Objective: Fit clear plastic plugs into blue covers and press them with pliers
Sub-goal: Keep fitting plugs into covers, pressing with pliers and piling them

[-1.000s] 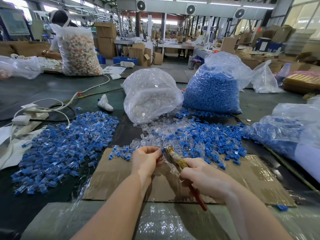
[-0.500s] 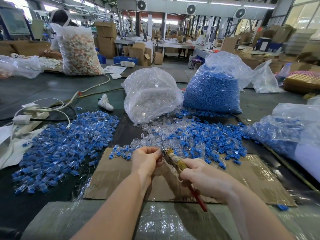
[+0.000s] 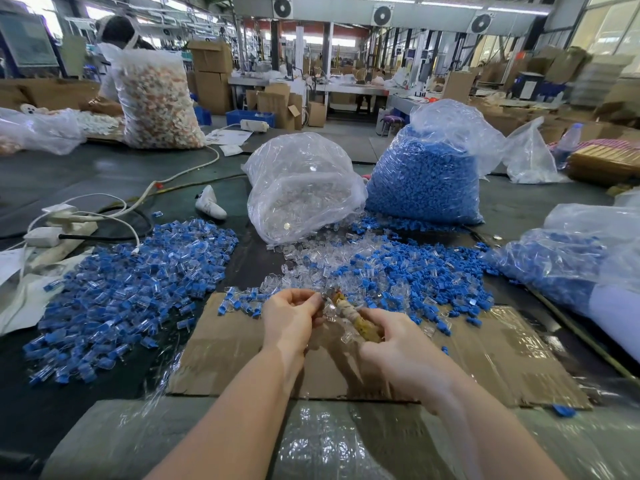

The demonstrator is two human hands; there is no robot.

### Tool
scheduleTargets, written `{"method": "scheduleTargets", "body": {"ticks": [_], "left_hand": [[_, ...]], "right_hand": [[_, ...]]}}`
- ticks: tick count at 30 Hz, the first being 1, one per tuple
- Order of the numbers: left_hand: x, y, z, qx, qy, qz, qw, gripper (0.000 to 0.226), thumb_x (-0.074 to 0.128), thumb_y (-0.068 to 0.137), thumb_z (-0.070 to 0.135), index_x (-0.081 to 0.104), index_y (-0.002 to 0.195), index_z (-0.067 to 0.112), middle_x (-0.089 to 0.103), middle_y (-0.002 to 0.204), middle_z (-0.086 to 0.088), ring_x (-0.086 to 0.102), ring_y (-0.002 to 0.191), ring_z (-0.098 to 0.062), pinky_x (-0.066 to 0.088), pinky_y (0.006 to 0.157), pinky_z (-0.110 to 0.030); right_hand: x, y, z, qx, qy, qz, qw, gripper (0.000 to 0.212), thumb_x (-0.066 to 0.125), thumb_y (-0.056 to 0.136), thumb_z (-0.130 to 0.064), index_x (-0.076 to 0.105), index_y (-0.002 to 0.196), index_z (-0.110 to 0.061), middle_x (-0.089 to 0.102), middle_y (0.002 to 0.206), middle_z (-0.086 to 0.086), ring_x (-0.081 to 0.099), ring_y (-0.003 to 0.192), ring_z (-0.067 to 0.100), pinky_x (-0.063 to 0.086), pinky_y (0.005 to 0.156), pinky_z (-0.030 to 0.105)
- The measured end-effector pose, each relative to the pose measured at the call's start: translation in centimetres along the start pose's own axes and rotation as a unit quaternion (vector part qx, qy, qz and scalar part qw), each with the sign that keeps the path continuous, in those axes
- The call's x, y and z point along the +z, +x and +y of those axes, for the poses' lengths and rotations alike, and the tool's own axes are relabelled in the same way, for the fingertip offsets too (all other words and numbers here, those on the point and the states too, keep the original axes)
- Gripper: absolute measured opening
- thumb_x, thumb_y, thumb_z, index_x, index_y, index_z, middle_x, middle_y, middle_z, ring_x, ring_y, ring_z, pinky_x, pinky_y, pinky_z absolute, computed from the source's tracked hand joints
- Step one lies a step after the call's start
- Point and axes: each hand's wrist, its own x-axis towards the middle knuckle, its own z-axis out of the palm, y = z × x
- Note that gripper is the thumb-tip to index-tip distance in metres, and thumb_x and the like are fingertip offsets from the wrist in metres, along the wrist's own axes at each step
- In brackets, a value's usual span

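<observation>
My left hand [image 3: 292, 318] pinches a small plug-and-cover piece, mostly hidden by its fingers, at the jaws of the pliers [image 3: 349, 311]. My right hand [image 3: 398, 351] grips the pliers' tape-wrapped handles. Both hands hover over a cardboard sheet [image 3: 502, 355]. Just beyond them lies a mixed heap of loose clear plugs [image 3: 325, 258] and blue covers [image 3: 426, 271]. A large pile of assembled blue-and-clear pieces [image 3: 131, 289] spreads on the left.
A bag of clear plugs [image 3: 301, 188] and a bag of blue covers [image 3: 429, 174] stand behind the heap. Another bag of blue parts [image 3: 568, 268] lies at right. Power strips and white cables [image 3: 59, 230] sit at left. A person works at far left.
The pliers have tilted lower and the red handle ends are now hidden under my right hand. My left hand stays at the jaws.
</observation>
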Motion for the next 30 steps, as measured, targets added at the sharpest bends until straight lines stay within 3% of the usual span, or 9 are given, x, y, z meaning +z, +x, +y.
{"method": "scheduleTargets", "body": {"ticks": [4,7,10,13,15,19,21,25,30], "left_hand": [[-1.8,0.7,0.6,0.121,0.138,0.060,0.981,0.004,0.063,0.086,0.008,0.063,0.084,0.012,0.063,0.073,-0.001,0.057,0.058,-0.007,0.043,0.052,-0.017],[-4.2,1.7,0.8,0.205,0.292,0.130,0.925,0.006,0.061,0.088,0.013,0.065,0.090,0.017,0.064,0.083,0.003,0.057,0.072,-0.007,0.037,0.059,-0.013],[-6.4,2.9,0.4,0.222,0.382,0.167,0.881,0.015,0.057,0.090,0.010,0.068,0.101,0.012,0.063,0.097,-0.005,0.054,0.085,-0.014,0.041,0.071,-0.021],[-7.8,3.7,-0.5,0.210,0.438,0.169,0.858,0.020,0.055,0.091,0.009,0.069,0.105,0.008,0.061,0.103,-0.010,0.051,0.095,-0.022,0.042,0.079,-0.029],[-8.0,3.9,-0.9,0.200,0.455,0.166,0.852,0.021,0.056,0.091,0.010,0.070,0.107,0.008,0.059,0.104,-0.010,0.047,0.098,-0.025,0.040,0.082,-0.030],[-7.2,3.2,-1.0,0.203,0.460,0.188,0.844,0.026,0.059,0.089,0.014,0.065,0.115,0.014,0.055,0.113,-0.008,0.038,0.105,-0.025,0.035,0.089,-0.033],[-6.3,2.5,-0.9,0.217,0.445,0.187,0.848,0.025,0.060,0.088,0.016,0.065,0.112,0.019,0.053,0.112,-0.003,0.037,0.103,-0.019,0.033,0.081,-0.028],[-3.6,0.9,-1.3,0.291,0.393,0.110,0.865,0.016,0.063,0.086,0.011,0.067,0.100,0.017,0.049,0.096,0.007,0.040,0.097,-0.012,0.032,0.080,-0.023],[-0.8,-0.4,-2.3,0.326,0.392,0.010,0.860,0.014,0.063,0.086,0.014,0.068,0.099,0.018,0.056,0.092,0.011,0.044,0.094,-0.006,0.034,0.080,-0.014]], "right_hand": [[-0.4,0.5,1.2,0.001,-0.023,0.090,0.996,0.026,0.054,0.083,-0.001,0.054,0.098,-0.022,0.054,0.076,-0.001,0.042,0.043,-0.001,0.032,0.042,0.012],[-1.4,1.2,2.7,0.027,-0.075,0.163,0.983,0.027,0.058,0.082,-0.007,0.054,0.105,-0.020,0.059,0.092,0.005,0.055,0.073,0.020,0.048,0.064,0.032],[-2.3,1.6,4.1,0.083,-0.123,0.198,0.969,0.054,0.061,0.085,-0.021,0.042,0.136,-0.014,0.055,0.114,0.010,0.054,0.102,0.032,0.047,0.087,0.045],[-3.1,1.9,5.1,0.118,-0.178,0.242,0.947,0.061,0.060,0.087,-0.031,0.037,0.141,-0.014,0.051,0.123,0.013,0.046,0.115,0.029,0.040,0.098,0.044],[-3.6,2.0,5.8,0.142,-0.205,0.260,0.933,0.062,0.059,0.088,-0.034,0.036,0.141,-0.014,0.048,0.131,0.016,0.040,0.124,0.032,0.036,0.102,0.045],[-4.4,2.1,7.0,0.181,-0.237,0.278,0.913,0.057,0.057,0.089,-0.040,0.041,0.137,-0.013,0.049,0.124,0.016,0.041,0.119,0.032,0.035,0.099,0.044],[-4.5,2.2,7.7,0.199,-0.258,0.283,0.902,0.055,0.055,0.090,-0.044,0.043,0.134,-0.014,0.048,0.125,0.016,0.040,0.120,0.034,0.035,0.099,0.046],[-4.6,2.3,8.6,0.225,-0.275,0.275,0.893,0.060,0.047,0.092,-0.051,0.036,0.140,-0.017,0.039,0.141,0.017,0.034,0.129,0.034,0.030,0.104,0.048],[-4.6,2.5,9.0,0.227,-0.290,0.272,0.889,0.060,0.040,0.093,-0.053,0.035,0.141,-0.018,0.038,0.140,0.018,0.031,0.130,0.035,0.030,0.103,0.046]]}}
